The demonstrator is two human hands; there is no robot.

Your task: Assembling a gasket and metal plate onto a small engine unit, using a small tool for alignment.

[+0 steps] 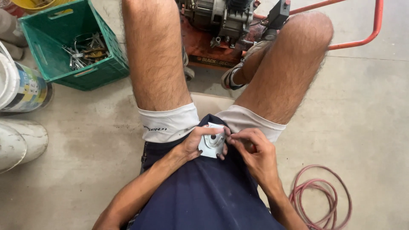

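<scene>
A small grey metal plate [211,145] is being gripped at the lap by the left hand [194,144]. Its right edge is being pinched by the right hand [251,153] fingers [234,137]. A green crate [47,51] is sitting nearby on the floor.

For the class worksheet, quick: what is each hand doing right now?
Left hand: closed on the small grey metal plate, gripping its left edge.
Right hand: fingertips pinch the plate's right edge; anything else in its grip cannot be told.

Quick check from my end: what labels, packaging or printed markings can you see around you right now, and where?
Bucket label: far left, on a white round bucket, multicoloured squares.
Machine label: top centre, dark lettering strip on the orange machine base.
Shorts print: small dark mark on the white hem, left thigh.
No screens or signs.
</scene>
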